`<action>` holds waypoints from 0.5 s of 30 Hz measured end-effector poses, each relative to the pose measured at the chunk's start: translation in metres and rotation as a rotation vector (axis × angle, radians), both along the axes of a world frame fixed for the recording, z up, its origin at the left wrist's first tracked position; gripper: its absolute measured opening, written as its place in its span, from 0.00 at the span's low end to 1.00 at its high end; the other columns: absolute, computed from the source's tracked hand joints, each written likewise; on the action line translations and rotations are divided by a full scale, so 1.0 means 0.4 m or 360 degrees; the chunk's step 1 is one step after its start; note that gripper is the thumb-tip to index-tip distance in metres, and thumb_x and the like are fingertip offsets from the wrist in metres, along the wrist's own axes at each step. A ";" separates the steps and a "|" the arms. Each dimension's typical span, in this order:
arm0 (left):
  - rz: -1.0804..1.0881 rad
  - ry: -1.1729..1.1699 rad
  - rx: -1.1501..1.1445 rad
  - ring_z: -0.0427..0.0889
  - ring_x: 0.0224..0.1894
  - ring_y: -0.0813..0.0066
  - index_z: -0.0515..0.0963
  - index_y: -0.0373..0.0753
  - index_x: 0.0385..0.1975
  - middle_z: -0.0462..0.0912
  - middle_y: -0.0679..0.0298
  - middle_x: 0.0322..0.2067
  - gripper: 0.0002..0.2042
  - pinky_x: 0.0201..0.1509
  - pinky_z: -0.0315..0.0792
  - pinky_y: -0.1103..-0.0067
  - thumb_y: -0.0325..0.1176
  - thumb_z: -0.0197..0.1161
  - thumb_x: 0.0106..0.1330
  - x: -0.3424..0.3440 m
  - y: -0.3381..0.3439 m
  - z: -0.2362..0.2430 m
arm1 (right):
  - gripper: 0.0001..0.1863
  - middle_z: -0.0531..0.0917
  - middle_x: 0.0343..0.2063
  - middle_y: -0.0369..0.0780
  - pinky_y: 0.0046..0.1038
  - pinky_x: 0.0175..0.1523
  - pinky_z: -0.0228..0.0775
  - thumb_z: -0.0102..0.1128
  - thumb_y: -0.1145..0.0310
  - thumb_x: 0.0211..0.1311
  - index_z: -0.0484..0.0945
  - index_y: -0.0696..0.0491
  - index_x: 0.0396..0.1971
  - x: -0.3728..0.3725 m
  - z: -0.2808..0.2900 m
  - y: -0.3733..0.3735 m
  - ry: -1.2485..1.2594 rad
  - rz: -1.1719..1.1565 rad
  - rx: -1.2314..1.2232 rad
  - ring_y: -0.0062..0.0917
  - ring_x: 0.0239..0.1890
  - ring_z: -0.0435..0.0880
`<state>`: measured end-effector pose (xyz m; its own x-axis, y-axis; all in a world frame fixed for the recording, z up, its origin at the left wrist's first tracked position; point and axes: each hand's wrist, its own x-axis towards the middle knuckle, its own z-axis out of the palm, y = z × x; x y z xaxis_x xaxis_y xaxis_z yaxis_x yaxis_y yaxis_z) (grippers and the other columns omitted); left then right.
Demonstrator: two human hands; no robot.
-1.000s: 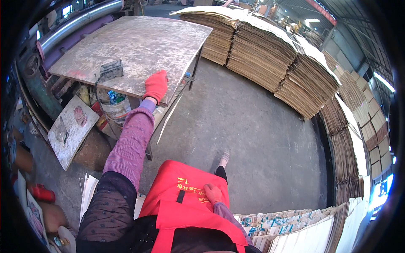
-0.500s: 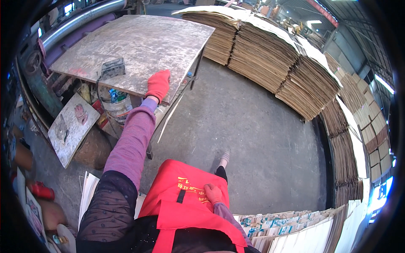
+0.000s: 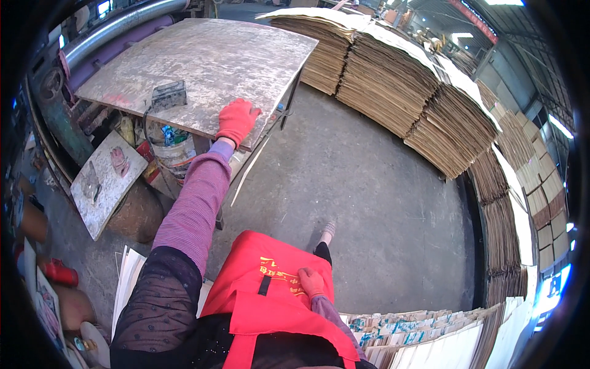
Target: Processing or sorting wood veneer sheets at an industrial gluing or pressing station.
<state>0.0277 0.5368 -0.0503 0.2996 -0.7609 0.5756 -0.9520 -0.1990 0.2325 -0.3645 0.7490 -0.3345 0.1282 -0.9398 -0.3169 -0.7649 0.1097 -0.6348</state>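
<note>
My left hand [image 3: 238,118], in a red glove, rests near the right edge of a scuffed board tabletop [image 3: 203,64], fingers curled down; whatever is under them is hidden. A dark grimy box-like tool [image 3: 169,95] lies to its left, a cable hanging from it. My right hand [image 3: 312,283], also gloved, lies against my red apron [image 3: 246,270] with bent fingers; I cannot make out what they hold, if anything. Under the tabletop stands a dirty bucket [image 3: 172,160], and a smaller spattered board [image 3: 107,184] carries a pink glove [image 3: 120,161].
A roller machine [image 3: 123,34] is at the upper left. Tall stacks of thin wood sheets [image 3: 381,80] line the back and right, beyond the concrete floor [image 3: 381,227]. Upright white sheets [image 3: 442,344] lean at the lower right. My foot [image 3: 327,234] shows on the floor.
My left hand has shifted slightly right and up on the tabletop, its fingers a little less tightly balled. My right hand stays on the apron.
</note>
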 end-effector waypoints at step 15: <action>-0.0044 -0.0115 -0.0092 0.75 0.41 0.58 0.74 0.42 0.31 0.74 0.57 0.36 0.08 0.43 0.68 0.66 0.37 0.59 0.54 0.036 -0.029 -0.043 | 0.19 0.82 0.33 0.47 0.38 0.46 0.70 0.50 0.51 0.55 0.81 0.48 0.37 0.007 0.016 0.001 -0.0005 -0.0005 -0.0020 0.41 0.40 0.81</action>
<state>0.0423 0.5250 -0.0674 0.2349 -0.7330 0.6384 -0.9717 -0.1607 0.1731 -0.3616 0.7493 -0.3280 0.1259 -0.9441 -0.3046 -0.7627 0.1042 -0.6383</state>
